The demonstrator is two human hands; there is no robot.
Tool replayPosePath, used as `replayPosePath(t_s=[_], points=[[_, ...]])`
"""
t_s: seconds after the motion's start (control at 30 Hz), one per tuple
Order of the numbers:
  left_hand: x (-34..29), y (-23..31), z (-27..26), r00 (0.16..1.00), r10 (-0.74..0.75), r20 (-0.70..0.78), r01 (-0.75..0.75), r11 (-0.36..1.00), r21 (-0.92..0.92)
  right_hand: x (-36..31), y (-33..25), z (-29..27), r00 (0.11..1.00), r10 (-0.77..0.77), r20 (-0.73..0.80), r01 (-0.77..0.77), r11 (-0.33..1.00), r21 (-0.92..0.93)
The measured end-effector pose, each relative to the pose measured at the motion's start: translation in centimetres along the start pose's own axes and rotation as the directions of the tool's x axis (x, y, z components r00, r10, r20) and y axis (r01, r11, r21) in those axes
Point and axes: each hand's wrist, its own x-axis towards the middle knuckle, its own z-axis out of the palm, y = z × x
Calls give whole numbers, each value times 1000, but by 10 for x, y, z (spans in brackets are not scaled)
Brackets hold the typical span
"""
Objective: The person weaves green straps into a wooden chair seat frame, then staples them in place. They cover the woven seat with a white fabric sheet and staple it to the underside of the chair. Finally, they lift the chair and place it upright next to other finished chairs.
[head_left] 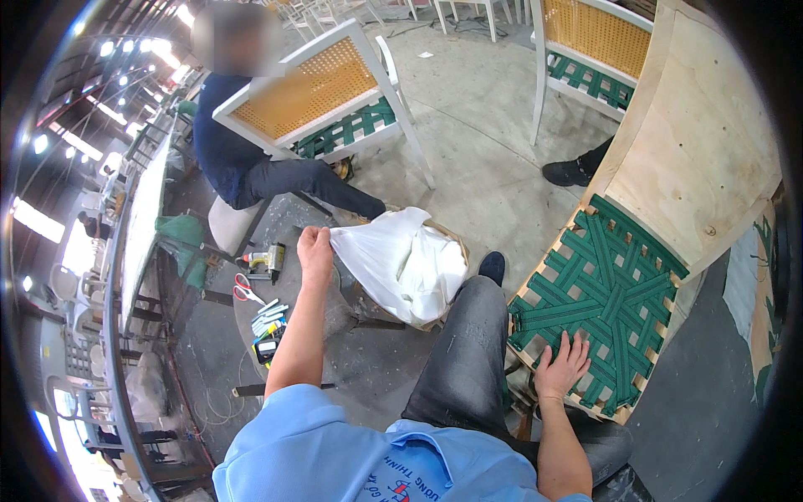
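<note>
Out to the left, my left hand (315, 253) is closed on the edge of a white cloth (381, 247). The cloth stretches from my fingers into a box-like container (454, 230) holding more white fabric. On the right, my right hand (564, 366) lies with fingers spread on the woven green webbing (611, 293) of a wooden chair frame. That frame has a large bare plywood panel (698, 138) joined to its far side. The webbing strips cross one another, with gaps between them.
A low round surface left of the cloth carries a nail gun (269, 261), red-handled scissors (242, 288) and several staple strips (268, 318). A seated person (242, 159) is at the far left by a white cane-back chair (314, 88). Another cane-back chair (585, 42) stands at the back right.
</note>
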Motion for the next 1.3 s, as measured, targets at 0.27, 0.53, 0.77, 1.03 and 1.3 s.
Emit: replayPosePath(t_s=[0.27, 0.53, 0.77, 1.03, 1.3], points=[[-12, 108, -21, 986, 162, 44, -157, 982, -109, -6, 0, -6, 1000, -22, 16, 21, 997, 70], [-71, 197, 22, 954, 260, 148, -133, 813, -566, 24, -25, -58, 971, 8, 240, -145, 814, 562], [-245, 179, 120, 825, 182, 536, 75, 903, -423, 11, -171, -142, 954, -258, -155, 184, 92, 979], [-256, 203, 121, 324, 714, 620, -578, 669, -468, -4, -86, -188, 986, -169, -10, 15, 27, 1000], [-239, 262, 190, -263, 359, 895, -324, 841, -433, 1, -34, -290, 958, -262, -118, 132, 37, 991]])
